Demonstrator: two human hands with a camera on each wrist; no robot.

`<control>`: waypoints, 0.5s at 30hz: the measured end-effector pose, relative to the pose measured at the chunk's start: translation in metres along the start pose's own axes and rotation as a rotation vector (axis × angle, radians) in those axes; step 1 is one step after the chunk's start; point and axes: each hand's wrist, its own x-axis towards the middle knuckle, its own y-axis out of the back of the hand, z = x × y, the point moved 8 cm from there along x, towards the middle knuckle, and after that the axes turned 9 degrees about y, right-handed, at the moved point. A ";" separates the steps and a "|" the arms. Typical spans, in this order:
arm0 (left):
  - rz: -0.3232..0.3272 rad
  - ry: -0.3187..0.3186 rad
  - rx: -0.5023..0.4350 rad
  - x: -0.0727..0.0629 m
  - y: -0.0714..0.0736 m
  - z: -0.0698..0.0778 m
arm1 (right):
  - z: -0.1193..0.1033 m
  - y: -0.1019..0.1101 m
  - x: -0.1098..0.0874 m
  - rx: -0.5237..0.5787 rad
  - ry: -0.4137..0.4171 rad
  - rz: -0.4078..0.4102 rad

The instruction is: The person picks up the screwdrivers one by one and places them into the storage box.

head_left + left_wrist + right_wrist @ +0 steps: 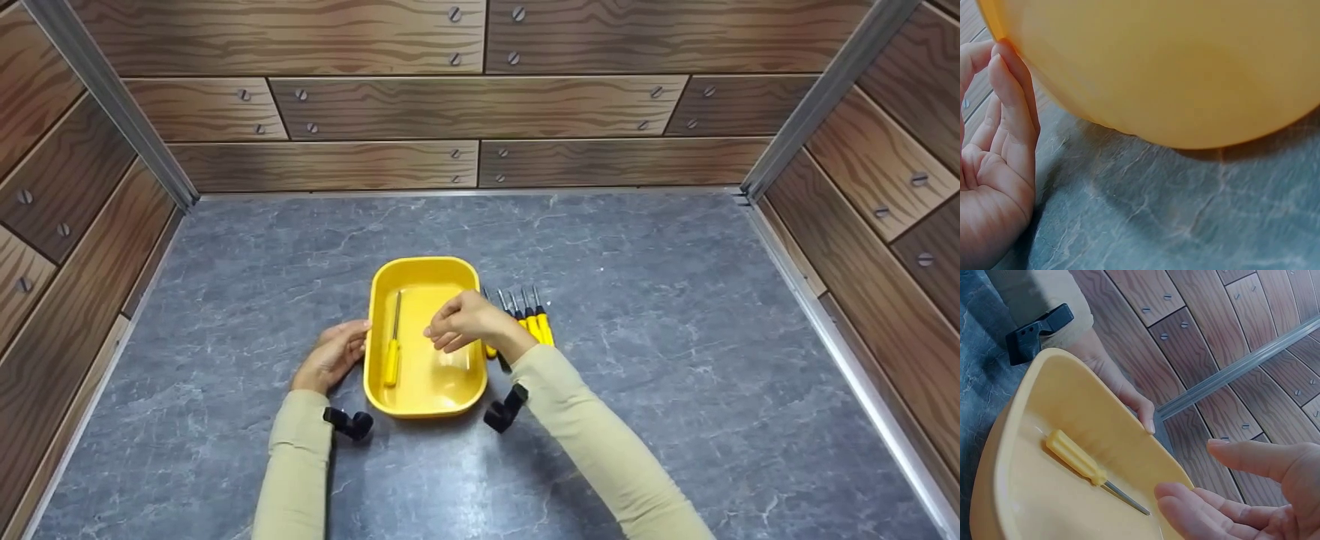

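A yellow tray (pixel 425 412) rests on the grey floor, its long side pointing away from me. Inside, along its left side, lies a screwdriver (pixel 392 360) with a yellow handle and a metal shaft; the right wrist view shows this screwdriver (pixel 1077 458) too. My left hand (pixel 334 355) touches the tray's left rim from outside with its fingertips, as the left wrist view also shows. Above the tray's right half hovers my right hand (pixel 466 322), holding nothing, its fingers loosely bent and the thumb apart from them in the right wrist view.
Just right of the tray several screwdrivers (pixel 541 322) with yellow handles and black collars lie side by side, partly hidden by my right wrist. Wood-patterned walls (pixel 480 109) enclose the marbled surface (pixel 660 315) at the back and sides. Each sleeve carries a black camera mount (pixel 506 409).
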 end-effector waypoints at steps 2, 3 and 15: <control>-0.002 0.000 -0.003 0.000 -0.001 0.000 | 0.001 0.003 -0.001 0.002 -0.007 0.009; -0.004 -0.001 -0.004 0.001 -0.001 0.000 | 0.001 0.005 -0.002 0.003 -0.007 0.012; -0.009 0.003 0.000 0.001 -0.002 0.000 | 0.003 0.020 -0.006 0.024 0.004 0.021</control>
